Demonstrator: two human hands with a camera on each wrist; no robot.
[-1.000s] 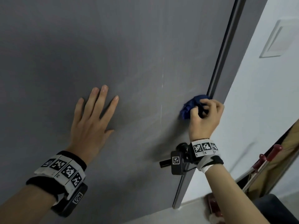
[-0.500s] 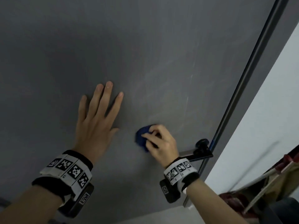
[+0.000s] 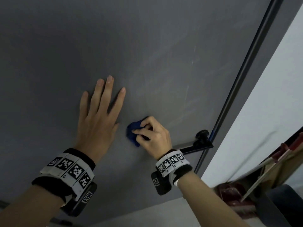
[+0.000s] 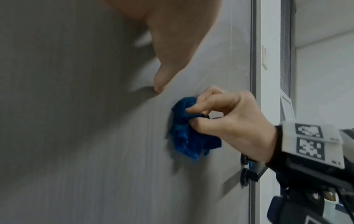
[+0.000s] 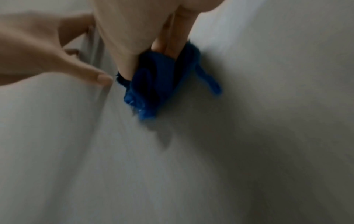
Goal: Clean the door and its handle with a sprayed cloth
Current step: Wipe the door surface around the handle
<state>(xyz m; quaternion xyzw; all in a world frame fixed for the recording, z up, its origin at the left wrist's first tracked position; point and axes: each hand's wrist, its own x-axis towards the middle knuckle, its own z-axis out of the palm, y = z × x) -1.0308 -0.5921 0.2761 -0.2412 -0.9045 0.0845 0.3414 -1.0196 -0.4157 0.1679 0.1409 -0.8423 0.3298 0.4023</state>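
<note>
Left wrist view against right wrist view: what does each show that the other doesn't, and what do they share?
Only the left wrist view shows the door handle, the door's edge strip and the right wrist's marker band. Only the right wrist view shows the cloth's loose tail hanging free. Both show the right hand gripping the blue cloth against the grey door, with the left hand close by.

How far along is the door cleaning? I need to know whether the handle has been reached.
Done: nothing can be confirmed; faint streaks show on the grey door, which may be wiped patches. In hand: the right hand grips a bunched blue cloth against the panel, beside the left hand lying flat on the door. Left: the black handle is not being touched now.
</note>
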